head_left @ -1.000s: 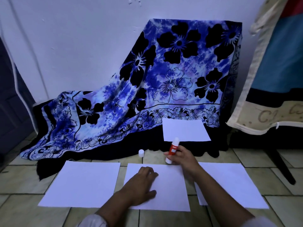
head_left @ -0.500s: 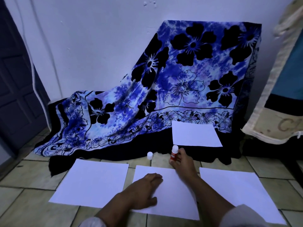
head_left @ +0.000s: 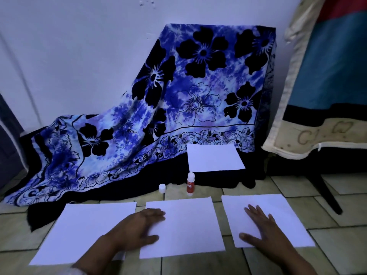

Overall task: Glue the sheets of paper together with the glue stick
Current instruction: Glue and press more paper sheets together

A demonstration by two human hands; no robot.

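On the tiled floor, head view, the only view: the glue stick now stands upright and uncapped on a tile, just beyond the far edge of the middle sheet, free of any hand; half a second ago the right hand was clasped around it at that spot. Its small white cap stands apart to its left, as before. Right hand has shifted over to the right sheet and lies on it flat, fingers spread, gripping nothing. Left hand remains pressed flat on the left part of the middle sheet, fingers extended, thumb out along the near side, also gripping nothing. Judgement: the gluing pass on the middle sheet looks finished, and the right sheet is likely the next piece to be lifted over and laid on it; no glue film can be made out on the paper in this dim bluish light. Left sheet lies untouched; a fourth sheet rests farther back on the dark hem of a draped cloth. Materials: sheets are thin, matte, white, rectangular, lying flat with crisp edges, and will slide easily on glazed tile. Stick is a small rigid cylinder, red label, white top. Cloth is soft, blue tie-dye with black flowers, heavily folded. Tiles smooth, pale, with dark grout lines.
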